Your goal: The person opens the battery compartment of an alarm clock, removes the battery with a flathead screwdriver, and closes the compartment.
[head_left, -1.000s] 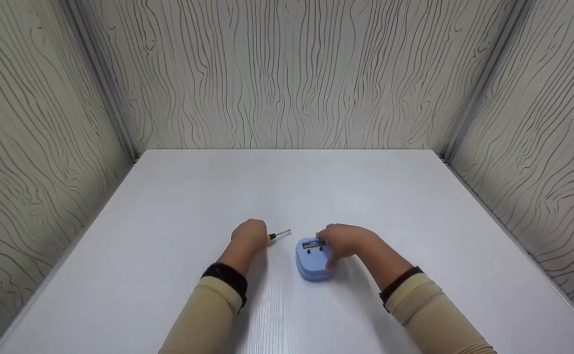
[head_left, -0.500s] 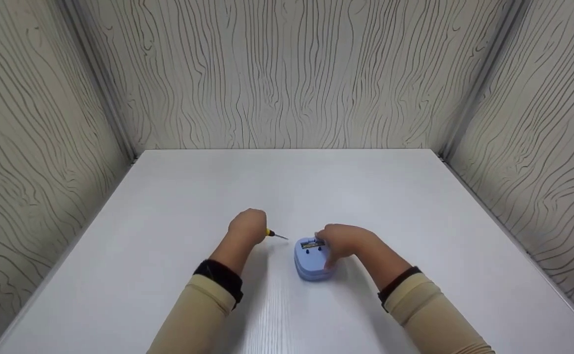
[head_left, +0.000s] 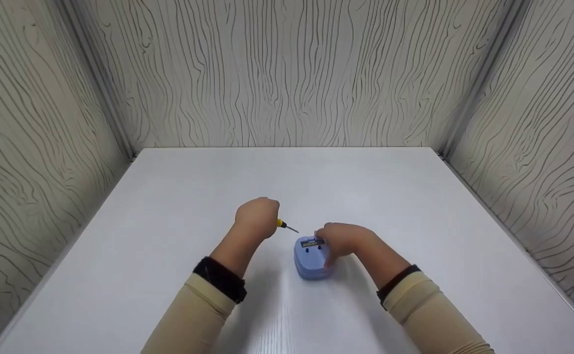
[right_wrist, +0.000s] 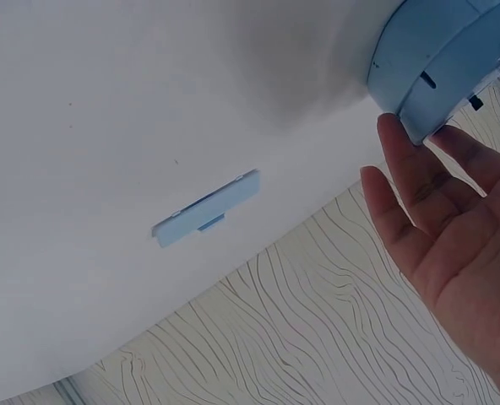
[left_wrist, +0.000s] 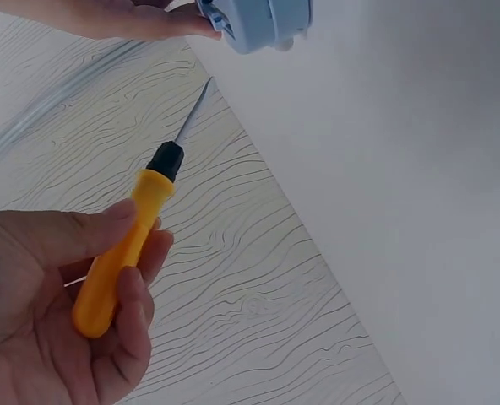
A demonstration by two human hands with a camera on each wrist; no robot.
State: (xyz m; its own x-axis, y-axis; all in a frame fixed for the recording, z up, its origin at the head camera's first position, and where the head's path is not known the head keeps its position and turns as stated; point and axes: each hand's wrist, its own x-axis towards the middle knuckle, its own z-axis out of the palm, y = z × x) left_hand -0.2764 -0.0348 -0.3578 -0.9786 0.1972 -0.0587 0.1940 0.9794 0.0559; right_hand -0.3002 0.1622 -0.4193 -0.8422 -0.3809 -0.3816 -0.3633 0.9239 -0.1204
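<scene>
My left hand (head_left: 258, 216) holds a screwdriver (left_wrist: 152, 196) with a yellow handle, a black collar and a thin metal shaft. Its tip points right, just short of the far edge of a rounded light-blue case (head_left: 310, 264). That case sits on the white table with an uncovered slot (head_left: 311, 243) near its far end; something yellowish and dark shows inside. Two small black pegs stick up beside the slot. Gripping the case by its right side is my right hand (head_left: 348, 240), thumb at the near side and fingers at the far side.
In the right wrist view a slim light-blue cover (right_wrist: 208, 209) with a small tab lies on the table. White table (head_left: 208, 172) surrounds both hands, and wood-patterned panels (head_left: 287, 73) stand at its back and sides.
My left hand has moved away from me and slightly right, bringing the screwdriver tip toward the case's far edge. The right hand and case have stayed nearly still.
</scene>
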